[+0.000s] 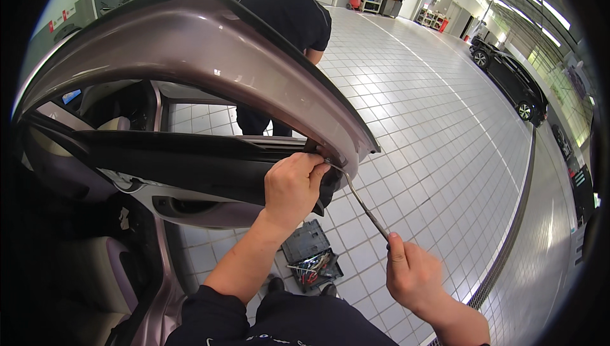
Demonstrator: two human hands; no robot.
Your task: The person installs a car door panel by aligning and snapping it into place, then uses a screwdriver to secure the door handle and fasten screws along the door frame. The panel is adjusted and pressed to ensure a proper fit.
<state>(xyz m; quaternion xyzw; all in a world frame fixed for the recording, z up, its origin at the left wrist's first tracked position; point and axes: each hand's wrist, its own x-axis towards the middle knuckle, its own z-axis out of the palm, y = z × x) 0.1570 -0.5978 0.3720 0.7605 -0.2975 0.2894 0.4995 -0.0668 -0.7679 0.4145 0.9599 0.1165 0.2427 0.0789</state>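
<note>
My right hand (414, 269) is closed around the lower end of a bent metal rod tool (361, 203). The rod runs up and left to the rear lower corner of the window frame on an open car door (214, 50). At that corner, the thumb and fingers of my left hand (293, 186) are pinched together at the rod's upper tip. The tip itself is partly hidden by the fingers and the frame. Beneath my left hand stretches the door's black inner trim (181, 165), with the door pull (190, 205) lower down.
An opened toolbox (317, 269) with several hand tools lies on the tiled floor by my shoes. A co-worker (290, 17) stands beyond the door. The car's seat (95, 274) is at left. A black car (510, 79) is parked far right.
</note>
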